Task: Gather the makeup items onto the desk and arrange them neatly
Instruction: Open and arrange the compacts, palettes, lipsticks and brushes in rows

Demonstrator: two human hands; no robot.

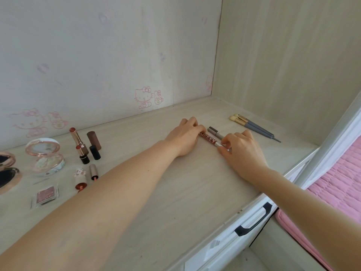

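- Because the red tube (210, 141) was round and lay flat on the desk (175, 192), it could have rolled if its two ends were let go unevenly. That would likely have knocked the grey-brown tube (214, 132), which lay against its far side, out of line.
- If the right hand swung outward, it might have scattered the makeup brushes (254, 127) lying near it.
- The left forearm stretched across the desk near the lipsticks (82, 145) grouped at the left, some of them upright, and a careless pull back could have toppled those.
- The left hand (183, 136) lay palm down with its wrist on the desk and its fingers curled round the red tube's far end.
- The right hand (242, 151) lay knuckles up, thumb and fingertips pinching the tube's pale near end, with the forearm reaching in over the desk's front edge.
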